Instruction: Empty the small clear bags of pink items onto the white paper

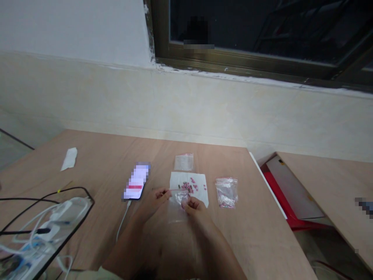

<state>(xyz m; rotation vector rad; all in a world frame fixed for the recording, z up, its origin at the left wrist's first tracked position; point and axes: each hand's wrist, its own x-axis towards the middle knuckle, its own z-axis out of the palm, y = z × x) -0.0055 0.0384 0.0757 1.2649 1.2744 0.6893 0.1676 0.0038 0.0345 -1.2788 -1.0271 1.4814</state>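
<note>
Between my two hands is a clear zip bag [177,212], held near its top edge above the wooden table. My left hand [161,195] pinches the bag's upper left corner. At the right side of the bag, my right hand [194,206] has its fingers closed on the plastic; whether a small piece is also in them cannot be made out. Just beyond the bag lies a white paper sheet [176,178] with a scatter of small pink and dark pieces [187,186]. Part of the sheet is hidden behind the bag and my right hand.
Another clear bag [184,162] lies behind the paper, and a filled bag [226,192] to its right. A phone [136,182] on a white cable is at left. Farther left are a power strip [72,210] with tangled cables and a white paper scrap [69,158].
</note>
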